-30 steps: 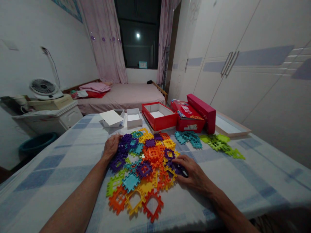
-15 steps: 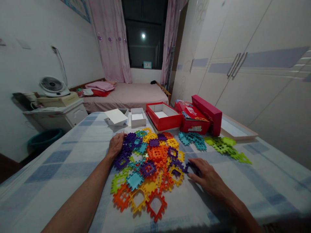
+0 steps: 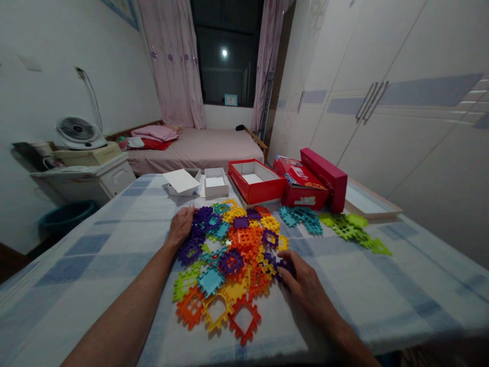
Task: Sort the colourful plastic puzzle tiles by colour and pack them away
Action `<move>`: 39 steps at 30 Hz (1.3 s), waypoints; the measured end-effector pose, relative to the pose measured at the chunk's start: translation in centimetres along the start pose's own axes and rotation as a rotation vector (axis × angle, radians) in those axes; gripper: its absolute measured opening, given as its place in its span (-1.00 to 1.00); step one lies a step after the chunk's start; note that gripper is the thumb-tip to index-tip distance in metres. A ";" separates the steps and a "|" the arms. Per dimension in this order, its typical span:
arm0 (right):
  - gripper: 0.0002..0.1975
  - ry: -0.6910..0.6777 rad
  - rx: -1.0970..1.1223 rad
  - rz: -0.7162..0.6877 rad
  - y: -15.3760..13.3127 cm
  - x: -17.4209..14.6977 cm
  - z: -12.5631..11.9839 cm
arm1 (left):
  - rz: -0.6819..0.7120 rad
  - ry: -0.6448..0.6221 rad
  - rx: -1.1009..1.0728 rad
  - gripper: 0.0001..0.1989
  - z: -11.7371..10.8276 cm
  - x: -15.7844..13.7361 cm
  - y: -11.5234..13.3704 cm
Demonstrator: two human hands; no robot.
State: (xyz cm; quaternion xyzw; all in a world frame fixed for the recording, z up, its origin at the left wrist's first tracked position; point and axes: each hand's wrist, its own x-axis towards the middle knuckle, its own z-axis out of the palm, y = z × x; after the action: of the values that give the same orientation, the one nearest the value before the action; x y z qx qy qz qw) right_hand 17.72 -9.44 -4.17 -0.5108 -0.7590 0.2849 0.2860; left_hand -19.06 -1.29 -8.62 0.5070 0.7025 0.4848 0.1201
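Several flat, notched plastic building pieces lie in a multicoloured heap on the table before me. At the heap's left edge rests my left hand, its fingers loosely extended against the dark purple pieces; the fingertips are partly hidden. My right hand is at the heap's right side, thumb and fingers closed on a purple notched piece, mostly covered by the hand. Closest to me lie an orange-red piece and a yellow piece, both with large openings.
Teal pieces and lime-green pieces lie in separate groups at right. Behind stand small white boxes, an open red box, a printed red box and a shallow tray. A checked cloth covers the table.
My right hand has moved left with the purple piece, from just beside the heap to over its right edge, covering a yellow piece there. My left hand stays put.
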 end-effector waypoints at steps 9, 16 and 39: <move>-0.85 -0.186 -0.012 -0.005 0.0 1.2 -1.4 | 0.011 -0.052 0.059 -0.43 -0.2 -0.1 0.4; -0.95 -0.156 -0.044 -0.181 0.0 2.5 0.1 | 0.023 -0.045 0.070 -0.44 -0.1 0.0 0.3; -0.79 -0.145 -0.177 0.066 0.0 2.8 -0.7 | 0.005 -0.051 0.080 -0.49 -0.4 -0.4 1.3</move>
State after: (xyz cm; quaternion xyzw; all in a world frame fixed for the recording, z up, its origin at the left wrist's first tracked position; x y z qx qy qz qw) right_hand 17.38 -6.75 -3.31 -0.5368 -0.7826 0.2622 0.1748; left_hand -18.37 -1.78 -7.52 0.5252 0.7169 0.4435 0.1162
